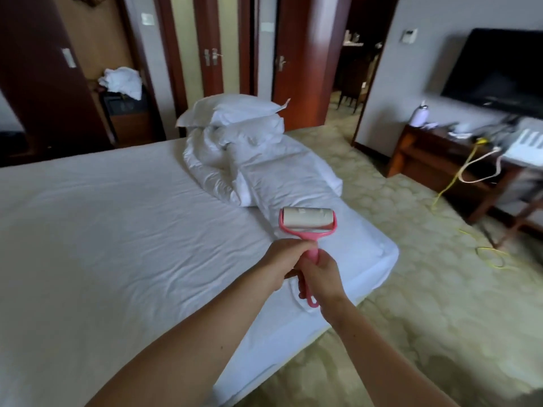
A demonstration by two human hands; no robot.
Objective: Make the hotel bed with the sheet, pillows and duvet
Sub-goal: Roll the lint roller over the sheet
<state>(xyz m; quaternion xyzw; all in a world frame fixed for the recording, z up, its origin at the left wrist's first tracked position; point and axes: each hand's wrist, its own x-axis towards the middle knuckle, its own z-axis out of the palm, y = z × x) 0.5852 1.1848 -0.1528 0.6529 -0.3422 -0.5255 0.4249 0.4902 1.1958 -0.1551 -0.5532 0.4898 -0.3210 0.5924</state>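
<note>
A white fitted sheet [117, 230] covers the bed, lightly wrinkled. At the far right corner lies a crumpled white duvet [264, 174] with two white pillows [241, 116] stacked on its far end. Both my hands hold a pink lint roller [305, 223] above the bed's near right corner. My left hand [286, 259] grips the handle high up, just under the roller head. My right hand [320, 277] grips the handle lower down, with the pink loop end sticking out beneath it.
Patterned carpet [426, 289] runs along the bed's right side, with a yellow cable [487, 254] on it. A dark wooden TV bench [440, 160] with clutter stands under a wall TV [499, 69]. White linen [120, 80] is piled on a cabinet at the back left.
</note>
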